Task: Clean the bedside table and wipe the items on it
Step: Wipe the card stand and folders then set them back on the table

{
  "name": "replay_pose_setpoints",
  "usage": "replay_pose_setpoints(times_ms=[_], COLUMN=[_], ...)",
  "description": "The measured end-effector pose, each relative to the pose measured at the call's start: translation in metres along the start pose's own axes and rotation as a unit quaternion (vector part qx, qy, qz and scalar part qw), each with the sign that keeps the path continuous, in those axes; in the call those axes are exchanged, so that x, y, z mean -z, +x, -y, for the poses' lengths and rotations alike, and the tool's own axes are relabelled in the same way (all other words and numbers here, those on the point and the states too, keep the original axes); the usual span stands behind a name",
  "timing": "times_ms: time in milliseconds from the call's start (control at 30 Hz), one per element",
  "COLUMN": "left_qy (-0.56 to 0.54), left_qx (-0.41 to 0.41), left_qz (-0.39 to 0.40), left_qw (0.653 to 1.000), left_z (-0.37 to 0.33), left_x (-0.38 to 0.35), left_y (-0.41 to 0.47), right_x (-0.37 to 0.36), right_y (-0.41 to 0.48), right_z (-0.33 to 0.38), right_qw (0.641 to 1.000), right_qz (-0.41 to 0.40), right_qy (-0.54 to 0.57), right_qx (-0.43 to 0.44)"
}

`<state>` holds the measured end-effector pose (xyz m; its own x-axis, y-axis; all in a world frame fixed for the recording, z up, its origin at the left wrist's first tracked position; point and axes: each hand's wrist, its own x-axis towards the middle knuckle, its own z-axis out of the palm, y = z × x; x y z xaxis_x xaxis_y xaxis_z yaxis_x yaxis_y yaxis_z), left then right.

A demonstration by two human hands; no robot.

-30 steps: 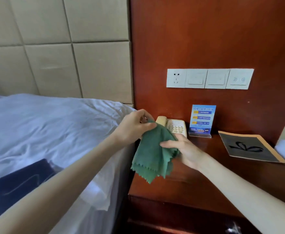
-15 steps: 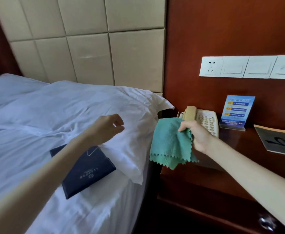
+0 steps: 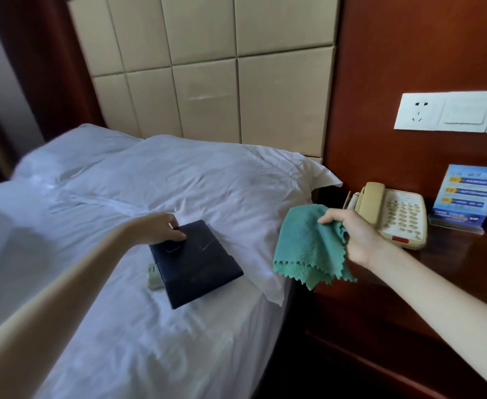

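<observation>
R hand (image 3: 354, 237) pinches the limp green cloth (image 3: 305, 243); L hand (image 3: 158, 228) curls fingers over the navy folder (image 3: 199, 266) at its far corner, stiff, prob light.

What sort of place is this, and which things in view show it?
Most likely a hotel bedroom: a white-sheeted bed against a padded headboard, a beige telephone and a blue notice card on the bedside table.

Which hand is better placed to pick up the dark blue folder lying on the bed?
Left. The left hand touches the dark blue folder at its far corner, while the right hand is off beside the telephone, gripping the green cloth.
</observation>
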<state>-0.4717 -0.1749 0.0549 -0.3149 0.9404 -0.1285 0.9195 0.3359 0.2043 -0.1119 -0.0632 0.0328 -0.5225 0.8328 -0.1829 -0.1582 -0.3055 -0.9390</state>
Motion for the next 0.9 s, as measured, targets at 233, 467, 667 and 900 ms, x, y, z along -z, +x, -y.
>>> replay_pose_setpoints(times_ms=[233,467,667,900], left_qy=[-0.175,-0.327,-0.349,-0.42], left_qx=[0.004,-0.084,-0.152,-0.143], left_qz=[-0.052,-0.09,-0.067,0.005], left_qw=[0.983,0.937,0.922,0.896], left_z=[0.009,-0.026,-0.097,-0.173], left_x=[0.008,0.03,0.04,0.0], left_y=[-0.003,-0.022,-0.027,-0.011], right_x=[-0.008,0.002,0.015,0.037], right_y=[-0.009,-0.022,-0.029,-0.047], right_z=[0.007,0.018,0.042,0.069], right_qw=[1.0,0.998,0.974,0.937], right_qz=[0.006,-0.052,-0.186,-0.204], right_qy=[0.001,-0.007,-0.042,-0.173], right_qx=[0.002,0.025,0.125,0.224])
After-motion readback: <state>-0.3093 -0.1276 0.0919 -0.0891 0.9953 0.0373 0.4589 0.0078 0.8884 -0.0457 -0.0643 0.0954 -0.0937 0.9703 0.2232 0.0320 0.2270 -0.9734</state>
